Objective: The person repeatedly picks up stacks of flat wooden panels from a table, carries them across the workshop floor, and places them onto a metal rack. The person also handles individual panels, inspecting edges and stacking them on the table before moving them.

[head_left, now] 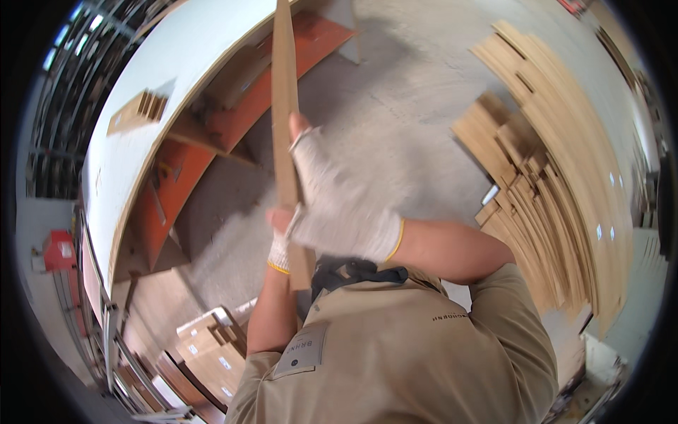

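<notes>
A long, narrow wooden board [284, 92] points away from me, its near end beside my waist. My right hand [339, 201], in a pale glove with bare fingertips, is against the board's right side, one fingertip pressed along its edge. The fingers under the board are hidden, and the glove is slightly blurred. Lower down, my left hand [280, 240] in a similar glove is closed around the board near its close end, partly covered by the right hand.
On the left stands a long white-topped workbench [205, 35] with an orange shelf [236, 127] beneath. Short wood pieces [138, 113] sit on its top. Wooden boards [579, 155] are stacked at the right. Labelled wood panels [212, 346] stand at lower left.
</notes>
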`<state>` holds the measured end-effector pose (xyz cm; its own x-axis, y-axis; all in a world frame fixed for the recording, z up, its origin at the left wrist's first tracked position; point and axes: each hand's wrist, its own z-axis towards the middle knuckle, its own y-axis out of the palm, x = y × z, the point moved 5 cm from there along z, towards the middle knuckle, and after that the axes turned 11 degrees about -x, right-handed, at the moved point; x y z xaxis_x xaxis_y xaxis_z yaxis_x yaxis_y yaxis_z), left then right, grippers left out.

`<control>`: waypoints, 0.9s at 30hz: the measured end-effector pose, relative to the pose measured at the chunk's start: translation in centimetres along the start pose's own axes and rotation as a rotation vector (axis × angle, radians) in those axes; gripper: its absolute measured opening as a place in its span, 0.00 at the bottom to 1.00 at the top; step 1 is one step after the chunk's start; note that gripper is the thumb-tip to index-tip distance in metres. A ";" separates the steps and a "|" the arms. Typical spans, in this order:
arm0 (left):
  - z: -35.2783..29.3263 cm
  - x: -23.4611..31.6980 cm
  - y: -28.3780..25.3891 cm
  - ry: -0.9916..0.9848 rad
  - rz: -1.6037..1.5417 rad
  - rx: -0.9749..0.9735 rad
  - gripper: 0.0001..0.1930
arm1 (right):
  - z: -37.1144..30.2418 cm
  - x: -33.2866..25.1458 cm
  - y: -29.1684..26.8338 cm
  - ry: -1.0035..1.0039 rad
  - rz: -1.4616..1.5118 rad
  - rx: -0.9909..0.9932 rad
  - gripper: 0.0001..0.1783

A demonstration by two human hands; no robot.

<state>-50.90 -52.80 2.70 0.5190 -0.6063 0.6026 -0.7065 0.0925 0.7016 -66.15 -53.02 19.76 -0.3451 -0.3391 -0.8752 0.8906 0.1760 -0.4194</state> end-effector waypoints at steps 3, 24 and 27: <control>2.9 -4.2 4.0 -0.048 0.052 -0.042 0.24 | -3.2 1.2 -5.1 -0.016 -0.088 0.052 0.68; 30.1 -23.2 31.1 -0.461 0.718 -0.645 0.23 | -26.2 16.0 -37.3 0.479 0.299 1.034 0.48; 32.9 -23.0 34.8 -0.433 0.992 -0.770 0.25 | -28.1 19.1 -40.3 0.399 0.383 1.181 0.42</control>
<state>-103.26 -61.67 0.75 -0.3507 -0.2100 0.9126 -0.1684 0.9728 0.1591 -116.93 -40.61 13.19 0.1050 -0.1162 -0.9877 0.6020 -0.7831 0.1562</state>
